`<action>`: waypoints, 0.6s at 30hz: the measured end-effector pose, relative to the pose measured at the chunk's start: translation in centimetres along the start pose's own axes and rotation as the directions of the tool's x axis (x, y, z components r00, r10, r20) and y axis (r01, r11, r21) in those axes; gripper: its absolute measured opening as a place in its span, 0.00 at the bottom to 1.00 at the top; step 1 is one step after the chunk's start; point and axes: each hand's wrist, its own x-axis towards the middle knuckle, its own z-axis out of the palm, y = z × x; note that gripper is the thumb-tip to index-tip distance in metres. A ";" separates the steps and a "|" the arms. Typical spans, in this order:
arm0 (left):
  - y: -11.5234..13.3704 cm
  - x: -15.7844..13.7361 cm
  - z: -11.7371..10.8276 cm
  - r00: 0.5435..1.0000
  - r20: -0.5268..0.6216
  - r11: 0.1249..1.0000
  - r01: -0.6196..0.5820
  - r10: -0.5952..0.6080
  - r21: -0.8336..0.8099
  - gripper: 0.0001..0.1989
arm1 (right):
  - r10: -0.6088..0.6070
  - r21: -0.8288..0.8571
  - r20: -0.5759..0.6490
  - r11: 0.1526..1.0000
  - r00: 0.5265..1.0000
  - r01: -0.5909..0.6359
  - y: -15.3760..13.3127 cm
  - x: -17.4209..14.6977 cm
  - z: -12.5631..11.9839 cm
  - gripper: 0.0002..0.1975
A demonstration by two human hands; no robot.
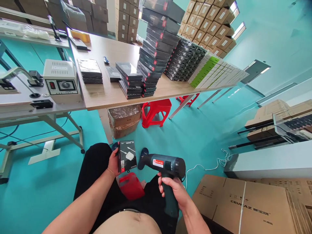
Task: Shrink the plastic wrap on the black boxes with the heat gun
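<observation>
My left hand (113, 163) grips the left edge of a black retail box (128, 156), its printed front with a white charger and cable picture facing up. In my right hand (174, 188) is a dark heat gun (165, 164), held by its handle. The gun's nozzle points left toward the box, with a small gap between them. Both are held above my lap, over a red stool (131, 186) between my legs. Whether the heat gun is switched on cannot be seen.
A wooden table (97, 97) ahead carries stacked black boxes (156, 48) and white-green boxes (207, 71). A control unit (60, 81) stands at left. Red stools (156, 110) and a carton (125, 120) sit beneath. Flattened cartons (229, 201) lie right; a white cord (202, 167) crosses the floor.
</observation>
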 end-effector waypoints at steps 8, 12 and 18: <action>-0.2 -0.7 1.2 0.989 0.018 0.988 0.144 -0.145 0.048 0.29 | 0.013 0.321 0.053 0.947 0.999 -0.029 1.7 -0.1 -0.9 0.16; -0.5 -1.3 1.5 0.961 0.038 0.960 0.271 -0.274 0.077 0.28 | 0.028 0.540 0.017 0.841 0.999 -0.033 0.9 1.8 -1.4 0.15; -0.8 -1.2 1.3 0.952 0.020 0.947 0.301 -0.305 0.113 0.26 | 0.034 0.557 0.082 0.827 0.996 -0.074 0.1 2.3 -1.2 0.15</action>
